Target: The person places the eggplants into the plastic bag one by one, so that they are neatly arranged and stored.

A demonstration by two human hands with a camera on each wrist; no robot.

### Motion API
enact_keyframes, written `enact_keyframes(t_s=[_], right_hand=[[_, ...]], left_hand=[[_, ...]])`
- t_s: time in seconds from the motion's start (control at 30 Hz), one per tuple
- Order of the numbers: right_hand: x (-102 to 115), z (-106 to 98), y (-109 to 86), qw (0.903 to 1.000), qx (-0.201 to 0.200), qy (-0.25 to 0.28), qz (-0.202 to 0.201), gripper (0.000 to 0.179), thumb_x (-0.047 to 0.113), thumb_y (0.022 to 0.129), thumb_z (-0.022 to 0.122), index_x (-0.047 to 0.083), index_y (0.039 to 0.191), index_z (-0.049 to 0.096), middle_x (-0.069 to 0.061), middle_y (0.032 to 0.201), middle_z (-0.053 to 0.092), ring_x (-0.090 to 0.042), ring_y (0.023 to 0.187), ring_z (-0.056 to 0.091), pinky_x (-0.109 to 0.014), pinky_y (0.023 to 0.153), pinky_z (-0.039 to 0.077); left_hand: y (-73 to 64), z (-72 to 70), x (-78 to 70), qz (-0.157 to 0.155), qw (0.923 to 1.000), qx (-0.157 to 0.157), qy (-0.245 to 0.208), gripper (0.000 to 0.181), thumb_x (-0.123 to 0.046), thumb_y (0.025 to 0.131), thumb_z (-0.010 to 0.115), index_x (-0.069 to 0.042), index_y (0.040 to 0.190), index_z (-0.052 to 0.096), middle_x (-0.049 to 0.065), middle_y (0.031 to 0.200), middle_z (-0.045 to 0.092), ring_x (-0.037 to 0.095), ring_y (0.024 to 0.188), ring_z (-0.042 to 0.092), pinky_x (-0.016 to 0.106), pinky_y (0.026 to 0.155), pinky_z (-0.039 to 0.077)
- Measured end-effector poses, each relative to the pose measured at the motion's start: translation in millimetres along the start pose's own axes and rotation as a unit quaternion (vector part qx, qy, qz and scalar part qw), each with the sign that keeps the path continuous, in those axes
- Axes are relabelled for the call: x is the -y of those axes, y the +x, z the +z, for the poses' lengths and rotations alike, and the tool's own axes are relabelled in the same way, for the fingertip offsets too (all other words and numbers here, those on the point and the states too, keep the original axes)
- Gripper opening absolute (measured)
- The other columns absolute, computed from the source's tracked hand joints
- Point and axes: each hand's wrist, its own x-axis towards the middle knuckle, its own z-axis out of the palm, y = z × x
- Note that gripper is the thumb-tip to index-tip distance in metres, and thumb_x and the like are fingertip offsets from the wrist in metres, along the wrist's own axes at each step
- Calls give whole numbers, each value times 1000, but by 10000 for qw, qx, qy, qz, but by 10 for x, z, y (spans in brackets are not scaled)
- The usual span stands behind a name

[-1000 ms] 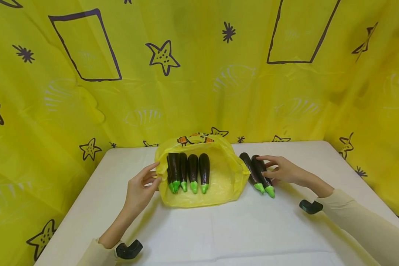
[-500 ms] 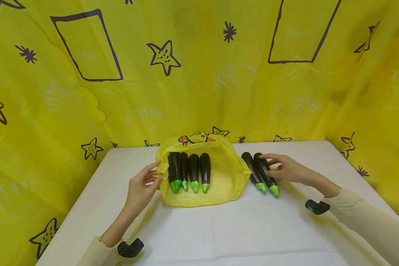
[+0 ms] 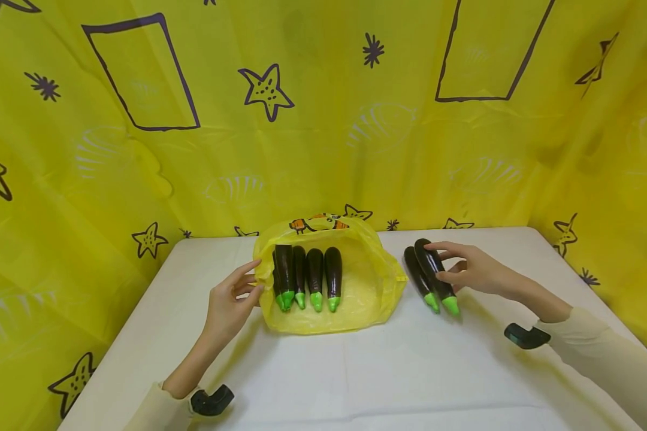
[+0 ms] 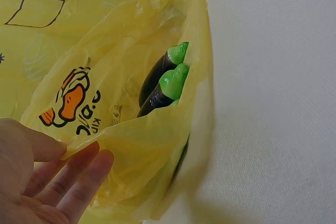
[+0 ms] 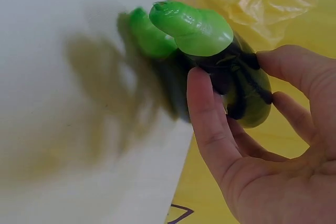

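Observation:
A yellow plastic bag (image 3: 356,320) lies on its side with its mouth facing me. Several dark eggplants (image 3: 315,275) with green stem ends rest inside, lined up at the left. The left hand (image 3: 229,305) pinches the left edge of the bag's mouth; in the left wrist view the thumb and fingers hold the thin film. To the right of the bag, the right hand (image 3: 471,272) grips an eggplant (image 3: 434,269) between thumb and fingers, slightly raised off the table. Another eggplant (image 3: 419,278) lies close along its left side.
Everything stands on a white-covered table (image 3: 345,383). Behind and at both sides hangs a yellow curtain (image 3: 313,149) printed with starfish, fish and frames. A dark device (image 3: 211,401) is strapped on the left wrist, and a similar device (image 3: 526,336) on the right.
The right hand has shifted rightward and lifted its eggplant slightly. The other loose eggplant has moved right too, away from the bag. The left hand keeps its hold on the bag.

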Motion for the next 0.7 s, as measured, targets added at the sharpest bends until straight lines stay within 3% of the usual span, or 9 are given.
enact_keyframes(t_s=[0.27,0.53,0.7], right_hand=[[175,-13,-64,9992,-212,-155,-307,69,8,95,74,7,156,42,-36,148,43,-29,102,71,-36,70,64],[352,45,-102,9972,-348,-128,-651,66,5,94,74,8,153,46,-33,144,48,-20,96,72,-38,69,64],[466,117,-111,9956,-345,-7,-875,64,5,94,75,9,152,49,-31,143,48,-20,95,71,-37,69,64]], left_hand=[[0,-3,9,-26,10000,-5,76,52,14,89,70,-3,137,64,22,104,74,36,83,75,29,61,64],[5,-4,16,-21,10000,20,95,53,14,89,70,-4,138,63,21,104,74,35,83,75,29,61,64],[7,-4,27,6,9999,25,131,53,15,89,70,-4,138,63,21,104,74,34,82,75,28,61,63]])
